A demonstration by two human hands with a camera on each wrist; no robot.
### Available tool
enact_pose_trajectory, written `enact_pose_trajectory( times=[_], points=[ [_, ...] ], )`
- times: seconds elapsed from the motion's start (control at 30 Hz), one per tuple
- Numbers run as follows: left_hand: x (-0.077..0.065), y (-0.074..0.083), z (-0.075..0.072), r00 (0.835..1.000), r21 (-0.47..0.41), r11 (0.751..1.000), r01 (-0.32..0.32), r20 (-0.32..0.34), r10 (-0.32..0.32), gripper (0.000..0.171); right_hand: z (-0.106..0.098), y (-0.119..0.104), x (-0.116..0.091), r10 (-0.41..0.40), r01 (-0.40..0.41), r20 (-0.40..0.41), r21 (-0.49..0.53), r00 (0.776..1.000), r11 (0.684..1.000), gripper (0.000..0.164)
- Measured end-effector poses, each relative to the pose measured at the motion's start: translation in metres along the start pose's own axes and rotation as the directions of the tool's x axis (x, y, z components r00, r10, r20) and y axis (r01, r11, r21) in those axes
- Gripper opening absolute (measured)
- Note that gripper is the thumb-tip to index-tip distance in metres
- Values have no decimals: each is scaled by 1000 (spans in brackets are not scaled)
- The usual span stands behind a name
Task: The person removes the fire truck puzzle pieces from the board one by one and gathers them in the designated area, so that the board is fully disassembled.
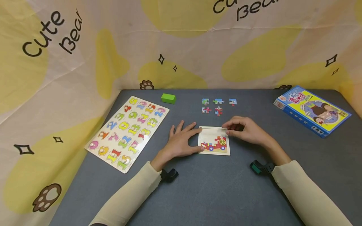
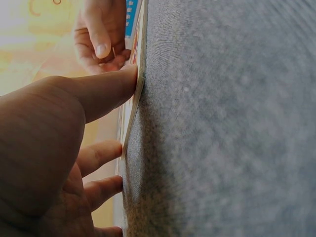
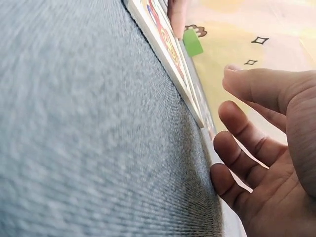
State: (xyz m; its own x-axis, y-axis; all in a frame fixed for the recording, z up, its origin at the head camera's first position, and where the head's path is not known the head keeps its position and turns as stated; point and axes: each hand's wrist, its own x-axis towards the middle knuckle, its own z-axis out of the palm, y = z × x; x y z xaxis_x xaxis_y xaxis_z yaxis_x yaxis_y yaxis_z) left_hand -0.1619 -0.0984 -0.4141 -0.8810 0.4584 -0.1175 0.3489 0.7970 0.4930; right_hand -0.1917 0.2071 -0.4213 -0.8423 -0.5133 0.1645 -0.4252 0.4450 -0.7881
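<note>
A small square wooden puzzle tray (image 1: 212, 131) lies on the table in the head view, its lower part filled with joined pieces picturing a red vehicle (image 1: 220, 143). My left hand (image 1: 181, 142) spreads its fingers along the tray's left side, thumb at the lower corner and index fingertip at the upper one. In the left wrist view the thumb (image 2: 111, 91) rests on the tray's edge. By the upper right corner, my right hand (image 1: 247, 131) holds nothing, its fingers loosely bent; the right wrist view shows these fingers (image 3: 234, 150) apart, beside the tray's corner (image 3: 195, 111).
Several loose jigsaw pieces (image 1: 218, 101) lie in two rows behind the tray. A number board (image 1: 128, 131) is at the left, with a green block (image 1: 168, 98) behind it. On the right lies a blue and yellow box (image 1: 314, 110). A patterned cloth (image 1: 181, 40) hangs behind the table.
</note>
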Motion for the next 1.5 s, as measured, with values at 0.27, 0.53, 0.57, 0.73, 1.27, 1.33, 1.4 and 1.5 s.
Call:
enact_pose_trajectory(
  times=[0.27,0.53,0.57,0.73,1.27,1.33,1.4,1.5],
  points=[
    [1,-1,-2,1000,6,1000,-1,-5,1,78,3,-7,-1,-2,2,51,-4,999,1000,24],
    [1,0,-3,1000,18,1000,-3,-6,3,78,9,-13,0,3,8,102,-106,995,994,29],
    [1,0,-3,1000,21,1000,-3,-5,3,78,9,-14,0,5,7,111,-114,994,993,29],
    [2,0,-3,1000,23,1000,2,-5,-2,79,12,-16,-2,20,1,141,-149,990,989,30],
    [1,0,-2,1000,13,1000,2,6,-2,77,15,-12,-2,24,7,171,-178,985,984,36],
    [1,0,-1,1000,12,1000,3,8,-3,77,15,-12,-3,20,11,174,-176,985,984,36],
    [1,0,-1,1000,10,1000,3,8,-4,77,15,-12,-3,19,12,177,-174,984,985,36],
    [1,0,-1,1000,10,1000,3,7,-3,77,15,-13,-3,18,14,181,-173,983,985,35]
  ],
)
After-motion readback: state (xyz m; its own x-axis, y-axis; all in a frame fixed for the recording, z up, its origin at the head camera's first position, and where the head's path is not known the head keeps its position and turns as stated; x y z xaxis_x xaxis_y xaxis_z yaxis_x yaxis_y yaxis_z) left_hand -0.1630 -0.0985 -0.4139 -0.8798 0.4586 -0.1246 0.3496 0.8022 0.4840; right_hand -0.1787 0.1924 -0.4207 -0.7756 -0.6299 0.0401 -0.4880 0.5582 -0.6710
